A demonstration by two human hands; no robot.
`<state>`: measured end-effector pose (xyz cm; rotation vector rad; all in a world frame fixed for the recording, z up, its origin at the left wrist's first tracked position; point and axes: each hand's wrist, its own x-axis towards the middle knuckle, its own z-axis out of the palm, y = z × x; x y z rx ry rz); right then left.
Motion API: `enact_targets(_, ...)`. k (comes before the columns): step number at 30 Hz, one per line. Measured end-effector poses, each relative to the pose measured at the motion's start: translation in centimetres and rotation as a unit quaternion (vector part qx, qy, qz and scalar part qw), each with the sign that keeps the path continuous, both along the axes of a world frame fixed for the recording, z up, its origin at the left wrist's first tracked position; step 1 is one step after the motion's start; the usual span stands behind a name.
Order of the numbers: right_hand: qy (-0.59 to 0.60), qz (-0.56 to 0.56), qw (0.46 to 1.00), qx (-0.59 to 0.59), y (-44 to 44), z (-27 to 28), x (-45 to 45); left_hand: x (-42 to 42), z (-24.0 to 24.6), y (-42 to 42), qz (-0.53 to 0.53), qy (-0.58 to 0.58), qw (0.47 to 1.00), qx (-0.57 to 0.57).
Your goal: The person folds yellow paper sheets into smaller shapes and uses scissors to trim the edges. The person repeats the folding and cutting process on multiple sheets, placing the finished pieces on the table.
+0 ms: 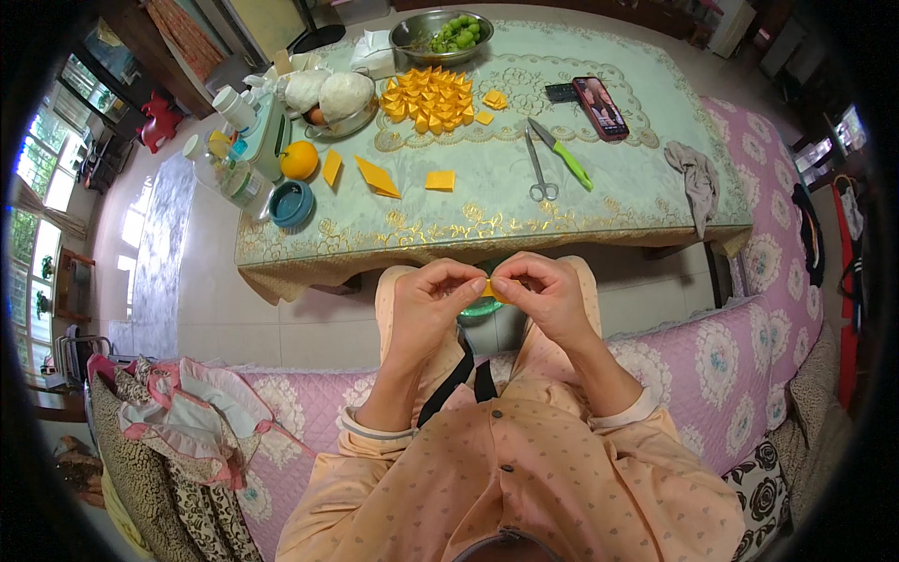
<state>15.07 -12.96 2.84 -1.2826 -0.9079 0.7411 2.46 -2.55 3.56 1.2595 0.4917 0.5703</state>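
Observation:
Between my fingertips is a small folded piece of yellow paper (pixel 489 289), mostly covered by the fingers. My left hand (pixel 444 291) pinches one end with thumb and forefinger, and my right hand (pixel 542 289) pinches the other. Both hands are above my lap, just in front of the table's near edge. On the table a cluster of folded yellow paper pieces (pixel 428 98) stands with points upward. To its right lies a small stack of folded squares (pixel 495 99). Nearer me are a flat yellow paper piece (pixel 440 180) and a pointed sheet (pixel 376 175).
The cloth-covered table (pixel 484 218) holds scissors (pixel 539 165), a green-handled knife (pixel 570 161) and a phone (pixel 601 109). A grey cloth (pixel 694 179) hangs near its right edge. Leftward are an orange (pixel 299 160), a teal bowl (pixel 291 204) and plastic bottles (pixel 242 184). A metal bowl (pixel 414 46) holds grapes.

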Motion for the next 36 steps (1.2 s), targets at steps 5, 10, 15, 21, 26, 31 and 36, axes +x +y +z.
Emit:
enact_targets(5,-0.045,0.005,0.999,0.003,0.04,-0.03,0.02,-0.11,-0.58,0.27,-0.004,0.028,0.998,0.061)
enact_targets(10,-0.02,0.027,0.999,-0.008,0.2,-0.09,0.01,-0.3,-0.71,0.49,-0.004,0.028,0.994,0.109)
enact_targets(15,-0.018,0.028,0.999,-0.021,0.05,-0.1,-0.08,-0.38,-0.69,0.44,-0.008,0.019,0.993,0.117)
enact_targets(21,0.024,0.026,0.999,-0.035,-0.07,-0.03,-0.22,-0.63,-0.59,0.6,-0.013,0.045,0.994,0.098)
enact_targets(26,0.047,0.038,0.997,-0.044,0.1,0.07,-0.23,-0.77,-0.73,0.77,-0.028,0.043,0.996,0.072)
enact_targets(31,0.026,0.057,0.997,-0.055,0.17,-0.08,-0.02,-0.91,-0.77,0.7,-0.035,0.035,0.997,0.053)
enact_targets(36,0.028,0.067,0.996,-0.06,0.1,-0.37,0.12,-0.93,-0.91,0.83,-0.032,0.038,0.998,0.039)
